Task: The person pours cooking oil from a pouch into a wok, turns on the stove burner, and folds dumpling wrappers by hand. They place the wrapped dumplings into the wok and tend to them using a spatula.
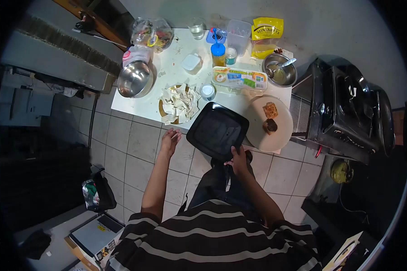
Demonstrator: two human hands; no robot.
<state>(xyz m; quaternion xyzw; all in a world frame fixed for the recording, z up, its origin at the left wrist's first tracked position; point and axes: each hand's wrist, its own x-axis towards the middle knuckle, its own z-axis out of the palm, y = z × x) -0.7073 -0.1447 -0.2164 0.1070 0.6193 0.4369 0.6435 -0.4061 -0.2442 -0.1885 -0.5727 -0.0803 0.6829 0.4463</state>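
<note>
A black square plate [218, 131] is in my right hand [238, 160], gripped at its near right corner with the thumb over the rim. It is held at the table's front edge and looks bare. My left hand [169, 141] hangs left of the plate, fingers loosely bent and apart, with nothing visible in them. Just beyond it, pale torn strips [180, 103] lie heaped on a gold-rimmed plate [162, 109]. Right of the black plate, a large beige round plate [276, 135] carries two browned food pieces, one lighter [270, 110] and one darker [270, 126].
On the white table [167, 67] stand a steel bowl [134, 79], a lidded white jar [207, 92], a seasoning set box [239, 78], a blue-lidded jar [218, 55], and a bowl with a spoon [280, 71]. A black oven [343, 108] is at right.
</note>
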